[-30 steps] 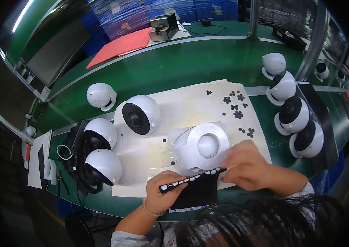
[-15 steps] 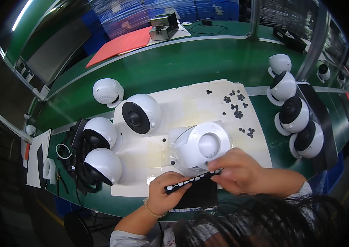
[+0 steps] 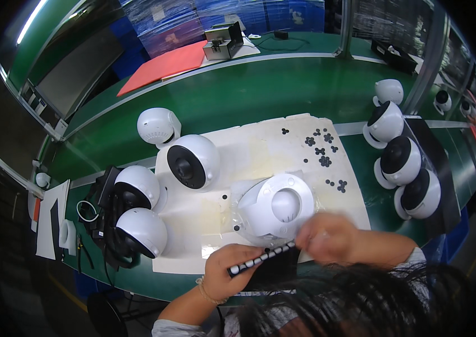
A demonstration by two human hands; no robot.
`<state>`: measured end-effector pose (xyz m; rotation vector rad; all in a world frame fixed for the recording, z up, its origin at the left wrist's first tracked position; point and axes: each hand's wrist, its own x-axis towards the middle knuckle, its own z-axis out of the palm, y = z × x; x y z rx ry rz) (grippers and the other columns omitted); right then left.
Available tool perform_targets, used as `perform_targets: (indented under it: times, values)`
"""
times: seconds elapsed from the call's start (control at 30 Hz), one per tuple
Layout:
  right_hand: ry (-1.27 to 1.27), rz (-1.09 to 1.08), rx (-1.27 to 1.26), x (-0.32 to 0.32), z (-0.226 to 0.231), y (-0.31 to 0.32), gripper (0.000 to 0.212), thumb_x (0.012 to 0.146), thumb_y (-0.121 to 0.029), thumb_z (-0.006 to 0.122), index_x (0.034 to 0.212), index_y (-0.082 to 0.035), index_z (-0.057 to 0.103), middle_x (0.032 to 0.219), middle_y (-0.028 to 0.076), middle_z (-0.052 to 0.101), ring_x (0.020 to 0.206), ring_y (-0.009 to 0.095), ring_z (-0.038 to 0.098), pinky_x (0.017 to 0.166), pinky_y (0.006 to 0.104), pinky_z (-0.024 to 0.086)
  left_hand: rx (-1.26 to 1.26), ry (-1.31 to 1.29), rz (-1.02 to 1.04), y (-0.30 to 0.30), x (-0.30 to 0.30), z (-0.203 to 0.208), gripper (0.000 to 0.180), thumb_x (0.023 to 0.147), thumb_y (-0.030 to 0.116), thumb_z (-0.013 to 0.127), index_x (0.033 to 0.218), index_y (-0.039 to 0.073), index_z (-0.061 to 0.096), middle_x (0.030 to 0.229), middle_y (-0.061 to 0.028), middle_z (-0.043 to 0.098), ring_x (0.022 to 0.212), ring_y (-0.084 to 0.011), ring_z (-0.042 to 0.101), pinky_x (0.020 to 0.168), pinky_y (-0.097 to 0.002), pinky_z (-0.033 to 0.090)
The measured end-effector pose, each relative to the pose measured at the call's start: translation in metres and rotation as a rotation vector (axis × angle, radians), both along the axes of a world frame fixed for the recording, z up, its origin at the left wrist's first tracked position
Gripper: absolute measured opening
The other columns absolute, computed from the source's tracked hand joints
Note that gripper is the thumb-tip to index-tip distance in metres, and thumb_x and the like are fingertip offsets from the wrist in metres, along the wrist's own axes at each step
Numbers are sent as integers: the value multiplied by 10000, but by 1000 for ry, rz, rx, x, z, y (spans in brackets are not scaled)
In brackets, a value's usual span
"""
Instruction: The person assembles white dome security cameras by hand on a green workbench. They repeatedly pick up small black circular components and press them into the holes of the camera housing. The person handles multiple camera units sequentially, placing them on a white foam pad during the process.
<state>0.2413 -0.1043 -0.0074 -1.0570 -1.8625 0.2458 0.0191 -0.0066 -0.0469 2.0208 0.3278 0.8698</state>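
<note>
My left hand is closed round one end of a black strip with a row of white round dots, held at a slant near the front edge. My right hand is at the strip's other end, smeared by motion, so its fingers do not read clearly. Just beyond the strip, a white dome security camera rests on clear plastic film with its ring-shaped base facing up. Small black round pads are scattered over the cream sheet, several in clusters at its far right.
More white security cameras stand around: one on the sheet, two at its left, one on the green belt, several at right. Black cables and pliers lie left. A metal box sits far back.
My right hand has drawn back from beside the upturned base to the strip's right end. The camera on the belt has shifted to the right. My left hand keeps hold of the strip.
</note>
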Motion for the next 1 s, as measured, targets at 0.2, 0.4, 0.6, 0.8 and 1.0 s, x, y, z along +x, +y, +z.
perform_targets:
  times: [0.2, 0.4, 0.6, 0.8, 1.0]
  values:
    - [743, -28, -301, 20, 16, 43, 566, 800, 69, 500, 1292, -26, 238, 1211, 134, 361, 847, 102, 513, 780, 265, 421, 278, 59, -65, 5, 7, 0, 329, 608, 3, 673, 933, 20, 626, 1244, -160, 490, 748, -231, 634, 647, -287, 506]
    - [638, 20, -306, 23, 8, 46, 630, 797, 75, 526, 1316, -101, 214, 1183, 133, 355, 851, 128, 520, 779, 265, 442, 138, 203, -144, 7, -11, -47, 323, 620, 45, 702, 933, 26, 626, 1223, -149, 510, 715, -235, 628, 622, -295, 505]
    - [621, -9, -301, 20, 8, 43, 597, 798, 85, 492, 1319, -30, 223, 1141, 135, 382, 853, 106, 523, 811, 268, 408, 154, 77, -128, 6, -9, -48, 299, 632, 49, 702, 921, 22, 631, 1219, -145, 514, 678, -233, 619, 597, -294, 497]
    - [564, -35, -293, 23, 8, 41, 656, 790, 87, 518, 1329, -81, 186, 1103, 121, 367, 852, 133, 543, 798, 277, 436, 153, 56, -133, 8, -9, -52, 291, 638, 45, 698, 921, 21, 633, 1217, -144, 516, 664, -231, 615, 583, -295, 494]
    - [679, 3, -319, 23, 10, 43, 710, 776, 99, 535, 1342, -108, 160, 1081, 109, 355, 851, 145, 551, 790, 276, 452, 139, 95, -142, 7, -14, -64, 301, 634, 43, 697, 927, 18, 632, 1207, -145, 523, 675, -231, 620, 585, -295, 497]
